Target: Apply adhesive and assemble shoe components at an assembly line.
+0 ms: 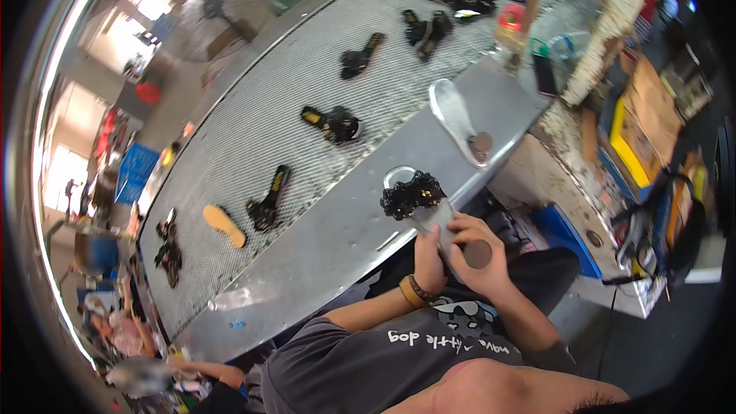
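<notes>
Close in front of my body, both hands hold a grey shoe last (435,218) that carries a black ruffled sandal upper (412,195) with small gold-coloured bits. My left hand (431,262) grips the last from the left, its thumb up along the side. Wrapped round the heel end is my right hand (481,259), beside the last's round brown end. The underside of the last is hidden by my fingers. Beyond it, a second, pale shoe last (454,115) with a brown round end lies on the metal bench ledge (337,218).
Past the ledge runs a ribbed conveyor belt (253,119) bearing several black sandals (333,123) and a tan sole (224,225). A clear bottle (230,299) lies at the ledge's left. A worn post (606,38) and a yellow-edged box (625,146) stand right. A co-worker's arm (211,370) reaches in lower left.
</notes>
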A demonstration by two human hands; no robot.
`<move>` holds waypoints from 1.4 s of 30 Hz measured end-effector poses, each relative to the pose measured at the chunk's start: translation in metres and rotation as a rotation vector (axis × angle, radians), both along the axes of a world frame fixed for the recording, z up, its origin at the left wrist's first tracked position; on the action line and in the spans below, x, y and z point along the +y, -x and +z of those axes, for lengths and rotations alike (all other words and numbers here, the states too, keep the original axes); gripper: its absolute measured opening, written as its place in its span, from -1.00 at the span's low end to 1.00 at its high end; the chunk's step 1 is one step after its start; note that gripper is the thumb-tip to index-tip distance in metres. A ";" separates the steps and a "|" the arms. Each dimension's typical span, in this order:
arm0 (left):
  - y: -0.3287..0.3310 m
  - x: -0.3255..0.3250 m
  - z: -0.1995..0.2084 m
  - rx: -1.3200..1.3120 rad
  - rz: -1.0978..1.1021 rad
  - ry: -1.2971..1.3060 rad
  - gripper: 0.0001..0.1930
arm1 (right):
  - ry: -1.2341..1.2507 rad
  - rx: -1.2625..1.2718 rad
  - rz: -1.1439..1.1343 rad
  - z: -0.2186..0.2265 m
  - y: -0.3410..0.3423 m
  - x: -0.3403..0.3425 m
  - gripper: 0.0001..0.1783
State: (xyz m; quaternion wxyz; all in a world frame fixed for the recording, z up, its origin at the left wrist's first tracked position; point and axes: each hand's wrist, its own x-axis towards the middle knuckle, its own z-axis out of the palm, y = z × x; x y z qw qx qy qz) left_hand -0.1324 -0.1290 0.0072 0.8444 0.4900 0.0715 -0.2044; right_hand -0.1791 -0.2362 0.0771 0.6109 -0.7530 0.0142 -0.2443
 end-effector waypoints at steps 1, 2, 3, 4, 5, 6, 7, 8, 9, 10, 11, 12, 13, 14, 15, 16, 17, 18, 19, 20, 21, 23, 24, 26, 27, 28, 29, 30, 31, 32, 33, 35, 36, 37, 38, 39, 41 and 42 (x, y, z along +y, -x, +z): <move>0.002 -0.005 -0.007 -0.021 -0.046 0.050 -0.43 | 0.014 -0.010 -0.006 -0.015 -0.002 0.001 -0.79; 0.000 -0.007 -0.018 -0.041 -0.089 0.101 -0.46 | 0.029 0.000 -0.044 -0.024 0.000 0.003 -0.79; -0.008 -0.009 -0.031 0.032 -0.151 0.175 -0.48 | -0.021 0.046 -0.155 -0.025 -0.003 0.007 -0.72; -0.019 -0.012 -0.032 0.095 -0.225 0.248 -0.49 | -0.071 0.075 -0.276 -0.022 -0.001 0.004 -0.66; -0.022 -0.014 -0.031 0.092 -0.305 0.271 -0.48 | 0.090 0.100 -0.311 -0.021 0.005 -0.007 -0.45; -0.022 -0.023 -0.016 0.091 -0.341 0.280 -0.48 | 0.099 0.097 -0.347 -0.019 0.010 -0.016 -0.45; -0.018 -0.029 0.009 -0.024 -0.326 0.253 -0.44 | 0.115 0.236 -0.218 -0.016 0.017 -0.026 -0.36; -0.016 -0.033 0.024 -0.142 -0.299 0.225 -0.39 | 0.125 0.373 -0.077 -0.011 0.022 -0.033 -0.25; -0.014 -0.030 0.022 -0.210 -0.416 0.264 -0.18 | 0.051 0.457 -0.043 0.002 0.027 -0.042 -0.16; -0.016 -0.031 0.023 -0.206 -0.451 0.272 -0.18 | 0.104 0.351 -0.126 -0.003 0.035 -0.050 -0.18; -0.018 -0.032 0.026 -0.387 -0.592 0.217 -0.10 | -0.111 0.341 -0.116 -0.002 0.048 -0.059 -0.16; -0.023 -0.034 0.031 -0.577 -0.737 0.166 -0.02 | -0.326 0.313 -0.113 -0.001 0.059 -0.068 -0.13; -0.025 -0.031 0.043 -0.667 -0.874 0.211 0.03 | -0.668 0.180 -0.111 -0.001 0.063 -0.077 -0.10; -0.040 -0.025 0.044 -1.050 -0.958 0.008 -0.03 | -0.808 0.082 -0.156 0.006 0.066 -0.094 -0.12; -0.049 -0.027 0.053 -1.239 -1.094 -0.062 -0.09 | -0.797 -0.016 -0.231 0.010 0.066 -0.114 -0.17; -0.051 -0.028 0.066 -1.427 -1.226 -0.141 -0.15 | -0.666 -0.038 -0.405 0.029 0.063 -0.134 -0.22; -0.043 -0.026 0.066 -1.391 -1.169 -0.193 -0.34 | -0.560 -0.074 -0.547 0.041 0.056 -0.161 -0.27; -0.038 -0.024 0.060 -1.402 -1.192 -0.183 -0.34 | -0.334 0.043 -0.682 0.061 0.054 -0.194 -0.32; -0.035 -0.022 0.048 -1.408 -1.250 -0.304 -0.43 | -0.072 0.150 -0.891 0.077 0.048 -0.220 -0.33; -0.033 -0.020 0.038 -1.412 -1.303 -0.431 -0.51 | 0.195 0.262 -1.085 0.089 0.041 -0.243 -0.34; -0.032 -0.021 0.029 -1.449 -1.292 -0.400 -0.56 | 0.449 0.445 -1.312 0.094 0.038 -0.265 -0.33; -0.031 -0.017 0.017 -1.457 -1.325 -0.397 -0.64 | 0.698 0.652 -1.532 0.091 0.034 -0.300 -0.30; -0.032 -0.016 0.015 -1.457 -1.337 -0.398 -0.64 | 0.719 0.770 -1.538 0.082 0.032 -0.316 -0.27; -0.038 -0.017 0.015 -1.439 -1.247 -0.372 -0.67 | 0.731 0.902 -1.547 0.075 0.027 -0.332 -0.23; -0.041 -0.019 0.015 -1.437 -1.255 -0.374 -0.67 | 0.731 0.943 -1.504 0.074 0.023 -0.337 -0.18; -0.046 -0.022 0.016 -1.394 -1.242 -0.396 -0.68 | 0.730 0.983 -1.461 0.073 0.020 -0.345 -0.13; -0.049 -0.025 0.018 -1.352 -1.229 -0.420 -0.70 | 0.876 0.868 -1.592 0.069 0.015 -0.363 -0.24; -0.050 -0.023 0.022 -1.347 -1.239 -0.441 -0.70 | 0.857 0.874 -1.581 0.068 0.011 -0.367 -0.24; -0.057 -0.029 0.026 -1.311 -1.217 -0.388 -0.71 | 0.888 0.859 -1.562 0.071 0.006 -0.370 -0.23; -0.063 -0.035 0.031 -1.278 -1.193 -0.339 -0.71 | 0.916 0.841 -1.543 0.076 0.003 -0.370 -0.22; -0.068 -0.043 0.037 -1.276 -1.147 -0.278 -0.74 | 0.848 0.944 -1.479 0.081 0.006 -0.370 -0.17; -0.087 -0.056 0.039 -1.225 -1.080 -0.267 -0.77 | 0.893 0.942 -1.468 0.080 0.014 -0.372 -0.06; -0.097 -0.062 0.041 -1.165 -1.023 -0.221 -0.79 | 0.874 0.993 -1.421 0.086 0.015 -0.372 -0.01; -0.110 -0.069 0.047 -1.204 -0.929 -0.251 -0.81 | 1.102 0.987 -1.504 0.082 0.018 -0.378 0.00; -0.127 -0.076 0.053 -1.242 -0.836 -0.279 -0.80 | 1.334 0.970 -1.581 0.076 0.019 -0.384 0.02; -0.148 -0.080 0.051 -1.230 -0.738 -0.332 -0.80 | 1.367 0.898 -1.616 0.073 0.018 -0.387 -0.06; -0.197 -0.100 0.043 -1.210 -0.496 -0.428 -0.80 | 1.271 0.656 -1.716 0.062 0.019 -0.390 -0.13; -0.223 -0.112 0.041 -1.201 -0.347 -0.493 -0.79 | 1.162 0.414 -1.794 0.055 0.020 -0.391 -0.19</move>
